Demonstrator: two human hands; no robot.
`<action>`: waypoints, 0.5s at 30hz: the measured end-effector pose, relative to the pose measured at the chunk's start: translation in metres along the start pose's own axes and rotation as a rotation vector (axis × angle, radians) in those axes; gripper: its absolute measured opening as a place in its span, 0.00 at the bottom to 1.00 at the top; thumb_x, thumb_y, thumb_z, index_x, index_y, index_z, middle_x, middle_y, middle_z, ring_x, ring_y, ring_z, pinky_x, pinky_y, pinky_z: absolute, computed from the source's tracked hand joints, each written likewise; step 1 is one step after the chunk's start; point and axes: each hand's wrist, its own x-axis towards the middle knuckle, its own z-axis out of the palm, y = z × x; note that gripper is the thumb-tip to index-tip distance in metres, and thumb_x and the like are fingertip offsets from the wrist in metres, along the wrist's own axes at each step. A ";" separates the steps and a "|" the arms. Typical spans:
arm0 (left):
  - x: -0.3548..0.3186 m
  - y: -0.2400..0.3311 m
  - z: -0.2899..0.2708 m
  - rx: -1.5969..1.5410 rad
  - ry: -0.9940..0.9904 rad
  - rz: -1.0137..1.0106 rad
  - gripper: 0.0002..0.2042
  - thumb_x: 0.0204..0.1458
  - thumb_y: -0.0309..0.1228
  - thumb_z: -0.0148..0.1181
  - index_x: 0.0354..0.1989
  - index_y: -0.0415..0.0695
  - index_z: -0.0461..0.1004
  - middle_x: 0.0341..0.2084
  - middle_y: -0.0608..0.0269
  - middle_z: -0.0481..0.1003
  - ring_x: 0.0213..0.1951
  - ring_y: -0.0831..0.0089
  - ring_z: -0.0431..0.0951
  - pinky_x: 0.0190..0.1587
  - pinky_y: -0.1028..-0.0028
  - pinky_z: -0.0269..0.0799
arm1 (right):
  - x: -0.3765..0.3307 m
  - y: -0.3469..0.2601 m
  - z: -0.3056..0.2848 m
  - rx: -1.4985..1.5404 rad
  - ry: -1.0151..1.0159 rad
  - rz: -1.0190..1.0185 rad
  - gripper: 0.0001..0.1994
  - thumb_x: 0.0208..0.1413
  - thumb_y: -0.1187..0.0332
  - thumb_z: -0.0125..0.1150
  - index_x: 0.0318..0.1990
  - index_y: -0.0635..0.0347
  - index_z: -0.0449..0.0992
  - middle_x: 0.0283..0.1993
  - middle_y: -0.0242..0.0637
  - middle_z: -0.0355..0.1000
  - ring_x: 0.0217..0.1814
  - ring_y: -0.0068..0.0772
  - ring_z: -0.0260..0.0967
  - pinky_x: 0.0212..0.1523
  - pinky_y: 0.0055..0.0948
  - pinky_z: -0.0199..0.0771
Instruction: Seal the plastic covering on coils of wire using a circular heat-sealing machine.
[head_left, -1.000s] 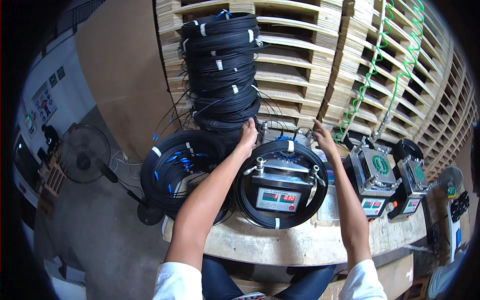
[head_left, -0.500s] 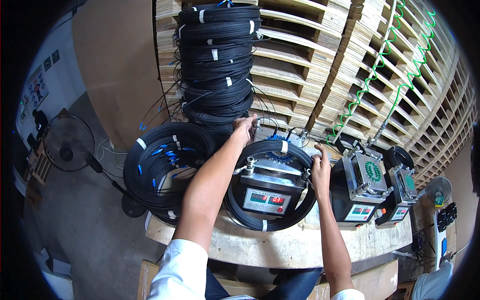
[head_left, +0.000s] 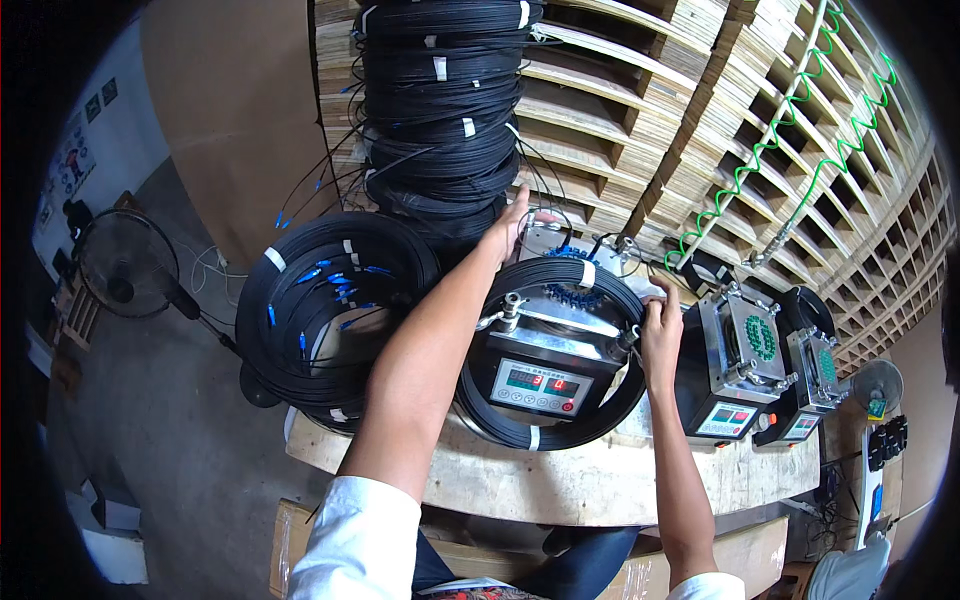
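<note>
A black polishing machine (head_left: pixel 545 386) with a metal top and a lit red and green display stands before me. A ring of blue connectors (head_left: pixel 572 262) sits on its top. A black cable coil (head_left: pixel 535 437) with white tape bands loops around the machine's front. My left hand (head_left: pixel 508 232) reaches to the machine's back left corner, thumb and fingers apart. At the coil's right side, my right hand (head_left: pixel 662 325) has bent, closed fingers beside a metal corner post (head_left: pixel 628 338). A pale patch shows by its fingertips; what they hold, if anything, is unclear.
A tall stack of black cable coils (head_left: pixel 445 110) rises behind. Left stands another coil pile (head_left: pixel 270 350) with blue connectors inside. Two similar machines (head_left: pixel 745 350) with green connectors stand right on the wooden table (head_left: pixel 590 490). Pallets (head_left: pixel 590 130), a fan (head_left: pixel 125 280) and green hoses (head_left: pixel 720 195) surround it.
The view has shifted slightly. The display's right-hand figure has changed. My left hand's fingers have spread at the back corner, and my right hand's fingers have curled inward near the coil.
</note>
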 end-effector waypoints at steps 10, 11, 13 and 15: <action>-0.077 0.068 0.026 -0.521 0.125 0.565 0.25 0.61 0.44 0.54 0.64 0.48 0.65 0.61 0.51 0.68 0.64 0.59 0.67 0.67 0.62 0.60 | 0.001 0.005 0.009 -0.112 0.092 -0.165 0.14 0.63 0.74 0.47 0.55 0.61 0.70 0.30 0.49 0.74 0.27 0.36 0.68 0.33 0.34 0.69; -0.103 0.079 0.031 -0.549 -0.016 0.682 0.22 0.61 0.38 0.56 0.61 0.45 0.66 0.55 0.51 0.73 0.57 0.60 0.74 0.62 0.64 0.67 | 0.003 0.005 0.010 -0.092 0.112 -0.168 0.14 0.63 0.75 0.48 0.54 0.62 0.70 0.31 0.50 0.74 0.27 0.37 0.69 0.32 0.35 0.70; -0.166 0.080 0.045 -0.152 -0.010 0.831 0.13 0.63 0.36 0.54 0.52 0.44 0.73 0.38 0.59 0.79 0.39 0.66 0.81 0.45 0.71 0.76 | 0.003 -0.001 0.009 -0.106 0.096 -0.130 0.14 0.62 0.75 0.48 0.54 0.64 0.71 0.32 0.51 0.75 0.27 0.36 0.70 0.33 0.35 0.70; -0.216 0.053 0.047 0.423 0.174 0.893 0.10 0.64 0.36 0.54 0.45 0.44 0.76 0.29 0.64 0.78 0.32 0.69 0.80 0.37 0.73 0.76 | 0.001 -0.002 0.013 -0.082 0.118 -0.158 0.13 0.61 0.77 0.49 0.52 0.65 0.71 0.32 0.51 0.76 0.29 0.36 0.72 0.35 0.35 0.71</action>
